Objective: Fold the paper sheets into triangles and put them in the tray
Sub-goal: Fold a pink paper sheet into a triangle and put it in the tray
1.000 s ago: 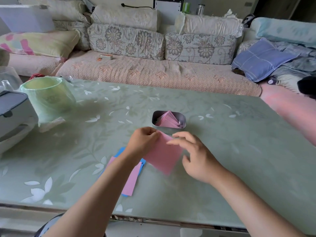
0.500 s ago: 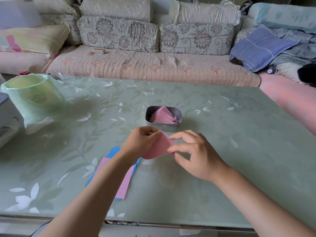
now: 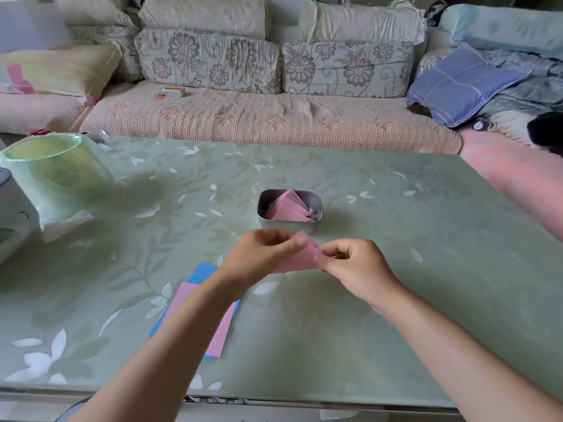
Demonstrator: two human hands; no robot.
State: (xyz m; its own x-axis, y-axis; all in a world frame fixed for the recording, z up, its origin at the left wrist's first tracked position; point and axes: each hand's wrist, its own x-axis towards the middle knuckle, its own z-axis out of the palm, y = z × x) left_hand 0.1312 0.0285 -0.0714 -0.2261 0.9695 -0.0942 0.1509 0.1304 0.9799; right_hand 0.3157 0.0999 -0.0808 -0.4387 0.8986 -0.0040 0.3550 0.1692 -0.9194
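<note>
1. Nearest the person, the spare sheets [image 3: 224, 333], pink over blue, lie flat on the surface [image 3: 396, 284], partly hidden under the left forearm.
2. Just beyond them, both hands hold the pink sheet [image 3: 300, 258] up off the surface. The left hand [image 3: 262, 258] pinches its left part with the thumb on top, and the right hand [image 3: 356, 266] pinches its right corner with curled fingertips. Each grip is closed on the paper. The paper looks folded over, and its long edge runs left to right between the hands.
3. Straight ahead of the sheet, near but not touching it, sits the metal tray [image 3: 319, 205] with folded triangles [image 3: 288, 210] already inside. Its long side also runs left to right. Once the crease is set, the drop should be a short forward reach, and the left hand looks slightly nearer the tray.
</note>
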